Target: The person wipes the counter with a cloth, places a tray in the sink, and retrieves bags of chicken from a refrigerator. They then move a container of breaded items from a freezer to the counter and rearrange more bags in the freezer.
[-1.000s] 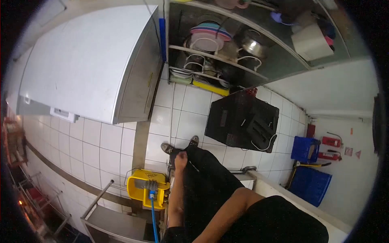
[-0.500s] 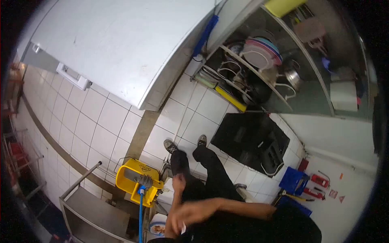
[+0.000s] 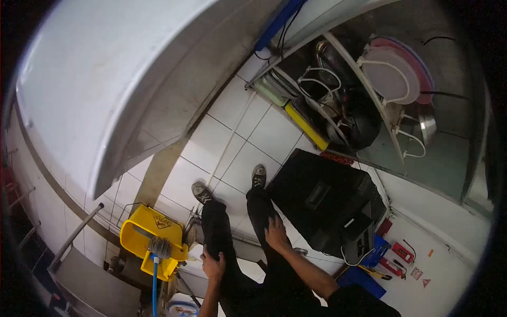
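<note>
My left hand is beside my left thigh, its thumb and fingers a little apart, and I see nothing held in it. Against the black trousers on the other leg, my right hand lies with its fingers spread. Nothing shows between those fingers. My two dark shoes stand on white floor tiles. Nearest to my left hand is a yellow mop bucket, with a grey mop head on a blue handle in it.
A large white appliance fills the upper left. Shelves at upper right hold a dark pot and pink and white basins. A black box-like object sits right of my feet. Red fire extinguishers and a metal cart flank me.
My hands have come apart: the right moved from near my waist out to my right leg, the left stays near the left thigh. My view has shifted closer to the white appliance and shelves.
</note>
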{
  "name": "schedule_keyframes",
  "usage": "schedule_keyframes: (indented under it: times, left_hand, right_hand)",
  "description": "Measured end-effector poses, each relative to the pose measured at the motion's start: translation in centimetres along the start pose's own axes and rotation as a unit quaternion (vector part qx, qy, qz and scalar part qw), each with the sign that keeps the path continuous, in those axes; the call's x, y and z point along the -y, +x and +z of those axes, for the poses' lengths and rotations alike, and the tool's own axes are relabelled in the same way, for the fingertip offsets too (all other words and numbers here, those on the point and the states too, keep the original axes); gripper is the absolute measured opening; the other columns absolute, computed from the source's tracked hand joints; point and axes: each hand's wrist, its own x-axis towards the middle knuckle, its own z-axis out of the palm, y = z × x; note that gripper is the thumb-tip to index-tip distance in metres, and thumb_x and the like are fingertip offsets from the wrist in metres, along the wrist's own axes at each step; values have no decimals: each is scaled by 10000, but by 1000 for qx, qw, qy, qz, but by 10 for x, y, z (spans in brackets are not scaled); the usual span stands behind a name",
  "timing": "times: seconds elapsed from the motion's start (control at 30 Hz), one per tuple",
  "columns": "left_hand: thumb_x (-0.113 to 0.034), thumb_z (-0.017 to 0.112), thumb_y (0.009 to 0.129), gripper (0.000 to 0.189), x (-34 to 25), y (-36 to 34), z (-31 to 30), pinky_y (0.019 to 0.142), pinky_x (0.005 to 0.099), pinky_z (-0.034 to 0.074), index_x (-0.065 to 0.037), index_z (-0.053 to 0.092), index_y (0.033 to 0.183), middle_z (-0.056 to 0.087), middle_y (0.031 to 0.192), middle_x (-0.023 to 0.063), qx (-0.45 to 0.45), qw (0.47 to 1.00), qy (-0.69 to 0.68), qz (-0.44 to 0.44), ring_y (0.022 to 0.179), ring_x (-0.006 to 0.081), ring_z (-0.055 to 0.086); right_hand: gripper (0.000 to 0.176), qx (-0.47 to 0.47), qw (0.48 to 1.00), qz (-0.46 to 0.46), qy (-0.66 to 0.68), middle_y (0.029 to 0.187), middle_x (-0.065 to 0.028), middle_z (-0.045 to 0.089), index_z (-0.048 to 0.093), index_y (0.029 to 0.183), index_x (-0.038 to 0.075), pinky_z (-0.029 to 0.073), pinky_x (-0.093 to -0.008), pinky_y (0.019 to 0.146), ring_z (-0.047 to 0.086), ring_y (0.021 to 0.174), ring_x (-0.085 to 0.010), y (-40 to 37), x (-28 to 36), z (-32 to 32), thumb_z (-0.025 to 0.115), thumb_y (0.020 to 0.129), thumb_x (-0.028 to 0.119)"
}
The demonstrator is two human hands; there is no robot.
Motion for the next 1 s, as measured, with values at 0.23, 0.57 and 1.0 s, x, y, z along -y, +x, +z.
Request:
schedule_keyframes:
  times: [0.23, 0.57, 1.0]
  left_hand:
    - [-311, 615, 766, 643, -4, -12, -20, 798, 517, 452, -98, 349, 1312, 497, 1105, 247, -31, 999, -19, 14, 937, 449, 547]
    - [-295, 609, 761, 585, 6, -20, -36, 797, 510, 446, -112, 403, 1277, 519, 1072, 236, -47, 999, -10, -2, 948, 441, 541]
    - [-212, 585, 790, 512, -2, -4, -42, 878, 477, 410, 10, 427, 1223, 522, 1080, 257, -56, 998, 5, 11, 1054, 428, 482]
  right_hand:
    - [269, -41, 971, 135, 190, 797, -227, 601, 594, 881, 6, 453, -504, 726, 580, 781, -411, 254, -28, -59, 488, 865, 253]
    - [398, -149, 539, 109, 822, 1026, -199, 542, 426, 1143, -15, 557, -352, 718, 615, 840, -254, 454, -124, -161, 498, 896, 289]
    - [346, -208, 333, 456, 798, 945, -171, 480, 430, 1094, -32, 546, -444, 736, 569, 771, -300, 497, -114, -141, 566, 837, 155]
